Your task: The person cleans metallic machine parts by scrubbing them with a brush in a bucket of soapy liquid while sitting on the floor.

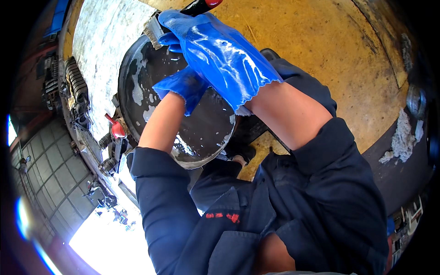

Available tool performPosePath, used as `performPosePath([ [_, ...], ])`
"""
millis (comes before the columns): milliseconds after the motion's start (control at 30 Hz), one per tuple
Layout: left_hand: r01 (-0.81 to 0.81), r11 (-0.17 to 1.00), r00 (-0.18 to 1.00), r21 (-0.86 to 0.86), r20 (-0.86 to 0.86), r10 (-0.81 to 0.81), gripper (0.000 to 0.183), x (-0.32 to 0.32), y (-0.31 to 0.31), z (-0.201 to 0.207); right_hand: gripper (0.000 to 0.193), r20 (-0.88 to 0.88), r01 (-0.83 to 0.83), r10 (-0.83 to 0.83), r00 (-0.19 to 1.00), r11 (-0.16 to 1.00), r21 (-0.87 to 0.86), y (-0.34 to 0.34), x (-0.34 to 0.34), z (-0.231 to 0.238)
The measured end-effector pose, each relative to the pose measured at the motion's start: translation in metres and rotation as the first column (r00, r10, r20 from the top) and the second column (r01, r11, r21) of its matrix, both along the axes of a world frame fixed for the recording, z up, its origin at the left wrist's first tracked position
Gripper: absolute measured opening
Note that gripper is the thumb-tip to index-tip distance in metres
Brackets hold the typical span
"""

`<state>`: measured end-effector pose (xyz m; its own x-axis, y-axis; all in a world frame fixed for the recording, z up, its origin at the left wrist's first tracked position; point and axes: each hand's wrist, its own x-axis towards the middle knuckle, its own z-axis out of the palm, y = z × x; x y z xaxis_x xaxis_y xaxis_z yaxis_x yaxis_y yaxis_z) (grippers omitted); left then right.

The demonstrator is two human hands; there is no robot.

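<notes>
Both my hands wear long blue rubber gloves and reach over a round pan of dark liquid with patches of pale foam. My right hand is closed around a flat brush at the pan's far rim. The brush has a metal band, pale bristles and a black handle with a red end, which sticks out beyond the glove. My left hand lies beneath the right glove, over the liquid. Mostly its cuff shows; the fingers are hidden, so I cannot tell what they hold.
A red-ended tool lies just left of the pan. Coil springs and metal parts line the left side, beside a whitish sheet. Yellowish, stained flooring spreads to the right, with a grey fluffy clump at its edge.
</notes>
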<state>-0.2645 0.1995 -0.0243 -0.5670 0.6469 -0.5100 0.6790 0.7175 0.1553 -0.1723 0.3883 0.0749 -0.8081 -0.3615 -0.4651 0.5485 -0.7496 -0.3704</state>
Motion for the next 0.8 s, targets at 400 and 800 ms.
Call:
performPosePath([
  [400, -0.721, 0.685, 0.576, -0.107, 0.457, 0.678, 0.055, 0.09, -0.083, 0.094, 0.04, -0.258, -0.101, 0.201, 0.945, 0.93, 0.355, -0.047, -0.051, 0.032],
  [800, -0.734, -0.676, -0.284, 0.068, 0.873, 0.396, 0.058, 0.245, -0.209, 0.011, 0.042, -0.087, -0.286, 0.785, 0.613, 0.324, 0.902, -0.136, -0.023, -0.05],
])
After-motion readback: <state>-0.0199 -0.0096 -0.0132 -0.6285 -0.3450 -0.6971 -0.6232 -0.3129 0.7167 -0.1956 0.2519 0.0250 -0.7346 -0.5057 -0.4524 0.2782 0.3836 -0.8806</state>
